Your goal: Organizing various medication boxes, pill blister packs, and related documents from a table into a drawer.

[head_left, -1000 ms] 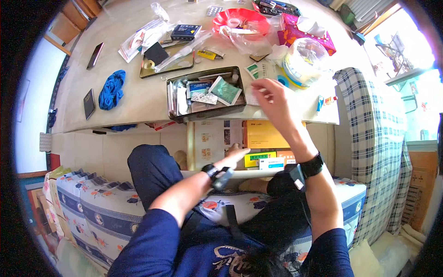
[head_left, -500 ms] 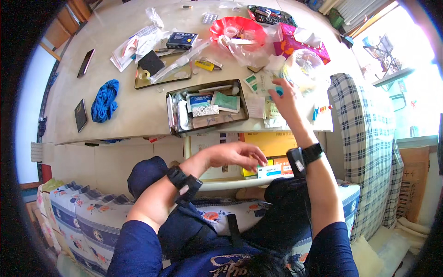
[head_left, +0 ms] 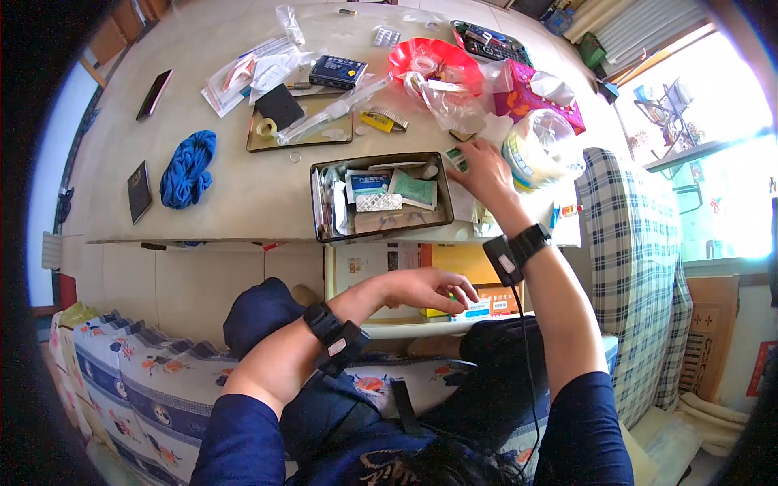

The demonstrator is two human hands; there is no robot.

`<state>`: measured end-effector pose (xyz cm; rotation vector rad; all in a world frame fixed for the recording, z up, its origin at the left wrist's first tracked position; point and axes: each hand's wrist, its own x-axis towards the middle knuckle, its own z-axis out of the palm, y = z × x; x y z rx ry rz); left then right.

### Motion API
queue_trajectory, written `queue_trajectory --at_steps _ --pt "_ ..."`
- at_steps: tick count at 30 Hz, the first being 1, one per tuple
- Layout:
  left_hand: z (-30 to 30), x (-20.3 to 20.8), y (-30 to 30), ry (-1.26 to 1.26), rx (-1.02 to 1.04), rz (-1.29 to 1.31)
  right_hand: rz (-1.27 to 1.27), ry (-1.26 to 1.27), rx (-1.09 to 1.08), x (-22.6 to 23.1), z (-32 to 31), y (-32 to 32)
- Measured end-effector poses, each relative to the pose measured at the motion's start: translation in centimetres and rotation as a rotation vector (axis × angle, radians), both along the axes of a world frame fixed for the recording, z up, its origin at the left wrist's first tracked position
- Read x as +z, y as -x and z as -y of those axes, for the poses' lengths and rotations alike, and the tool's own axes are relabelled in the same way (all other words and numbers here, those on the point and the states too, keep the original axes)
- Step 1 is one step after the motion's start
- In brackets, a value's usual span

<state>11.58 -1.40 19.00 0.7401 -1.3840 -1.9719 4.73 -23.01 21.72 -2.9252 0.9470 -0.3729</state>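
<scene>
My right hand [head_left: 486, 174] reaches over the table, its fingers bent and drawn together at the edge of a small green-and-white packet [head_left: 455, 159]. The fingertips partly cover that packet, which lies just right of an open dark metal tin [head_left: 318, 202]. Inside the tin are a blue-and-white sachet [head_left: 366, 183], a green sachet [head_left: 414, 189] and a silver blister pack [head_left: 379, 202]. Lower down, my left hand [head_left: 433, 290] hovers with fingers apart and nothing in them, above an open drawer [head_left: 389, 326]. Near its fingertips is a white-and-blue box [head_left: 472, 310].
A plastic-wrapped roll [head_left: 531, 154] stands right of my right hand. Behind are a red bowl [head_left: 401, 61], a purple tissue box [head_left: 527, 93] and a tray lid [head_left: 259, 142]. Blue cloth [head_left: 188, 170] lies left. A plaid cushioned seat [head_left: 620, 219] borders the table's right side.
My right hand has moved left and down onto the green-and-white packet, away from beside the plastic-wrapped roll. My left hand stays above the drawer. The view has shifted slightly.
</scene>
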Motion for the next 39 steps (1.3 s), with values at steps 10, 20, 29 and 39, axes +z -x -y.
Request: queue_trajectory --at_steps 10,20,29,39 --pt "0.0 -0.1 0.0 -0.021 0.013 0.027 0.356 -0.181 -0.077 -0.8 3.2 0.7" --pt "-0.2 0.8 -0.3 -0.02 0.033 0.068 0.661 -0.645 -0.017 3.0 -1.5 1.1" --pt "-0.3 0.1 -0.2 -0.015 0.019 0.025 0.48 -0.411 0.186 6.8 -9.1 -2.9" --pt "-0.6 0.4 -0.3 0.028 0.035 0.044 0.673 -0.503 -0.141 1.9 -2.5 6.9"
